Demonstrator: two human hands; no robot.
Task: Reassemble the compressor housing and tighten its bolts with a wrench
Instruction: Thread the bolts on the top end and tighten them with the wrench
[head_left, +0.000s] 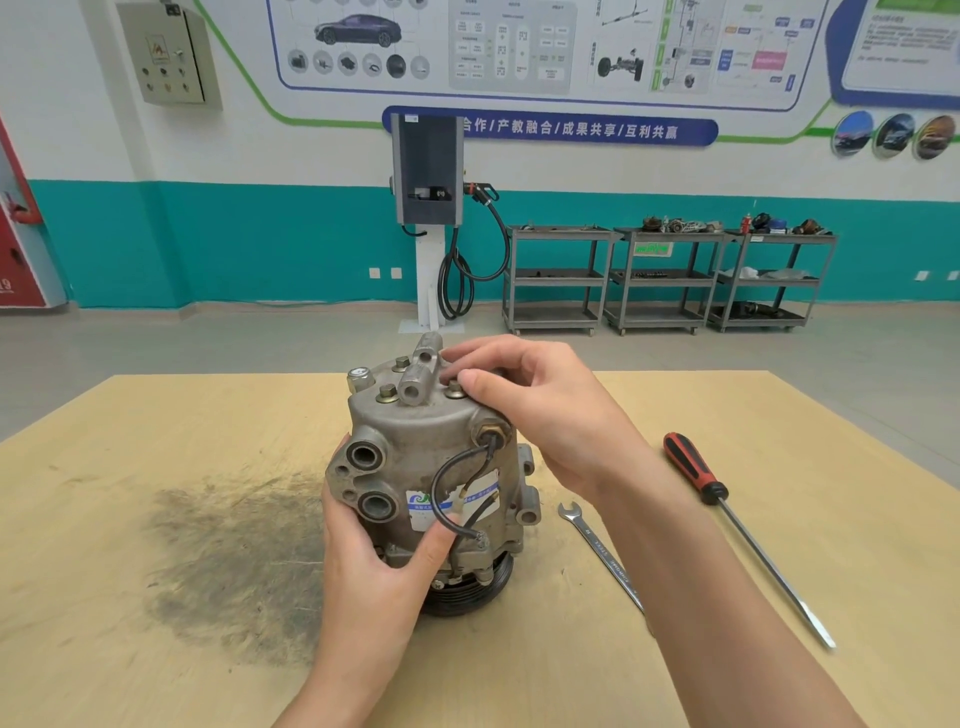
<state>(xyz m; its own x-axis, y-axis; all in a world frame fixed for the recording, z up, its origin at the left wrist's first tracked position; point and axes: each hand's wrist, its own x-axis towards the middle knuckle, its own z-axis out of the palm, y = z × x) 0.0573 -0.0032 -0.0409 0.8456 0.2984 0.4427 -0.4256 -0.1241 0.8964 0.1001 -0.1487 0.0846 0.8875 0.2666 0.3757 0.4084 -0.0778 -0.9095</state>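
1. Pinching a bolt (455, 388) on the housing's top cover, the right hand (540, 410) has thumb and fingers curled narrowly round its head.
2. Gripping the compressor housing (415, 467) low on its side, the left hand (374, 561) steadies it upright on the table (156, 415).
3. Right of the housing lies the wrench (602, 556), near the right forearm, its long axis running toward the person; the right hand is nearer to it, by my judgement.
4. Beyond it rests a screwdriver (737, 525).

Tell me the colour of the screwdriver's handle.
Red with black sections, seen in the head view: the screwdriver lies on the table.
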